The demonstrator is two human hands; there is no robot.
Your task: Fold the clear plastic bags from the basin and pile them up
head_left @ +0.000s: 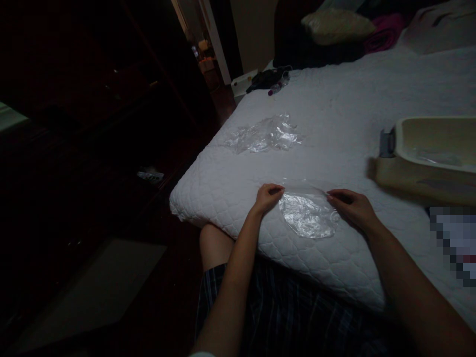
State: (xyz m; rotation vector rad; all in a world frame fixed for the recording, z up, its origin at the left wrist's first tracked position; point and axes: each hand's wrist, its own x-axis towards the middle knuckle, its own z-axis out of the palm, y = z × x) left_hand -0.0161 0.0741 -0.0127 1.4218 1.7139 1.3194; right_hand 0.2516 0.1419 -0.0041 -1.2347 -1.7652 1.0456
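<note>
A clear plastic bag (308, 215) is held flat near the edge of a bed, just above the person's lap, on a white quilted cover (330, 129). Its far edge is stretched between two hands. One corner is pinched between the thumb and fingertips of the left hand (269, 198), which is closed down to a narrow grip. The opposite end is pinched in the same way by the right hand (351, 206), its thumb and index finger brought together at the tips and its other fingers loosely curled. The wrinkled, shiny lower part of the bag is spread towards the person and ends in a rounded outline.

Farther up the cover, a crumpled plastic film (266, 134) is spread out, well apart from both hands. To the right, a cream bin (439, 176) with a grey latch (387, 144) is set on the bed, and some clear plastic (439, 157) can be seen inside it. At the far corner a bottle (278, 87) with a purple cap is laid beside some dark cloth. Towards the head of the bed, a pale pillow (338, 26) and a magenta cloth (385, 33) are placed side by side.
</note>
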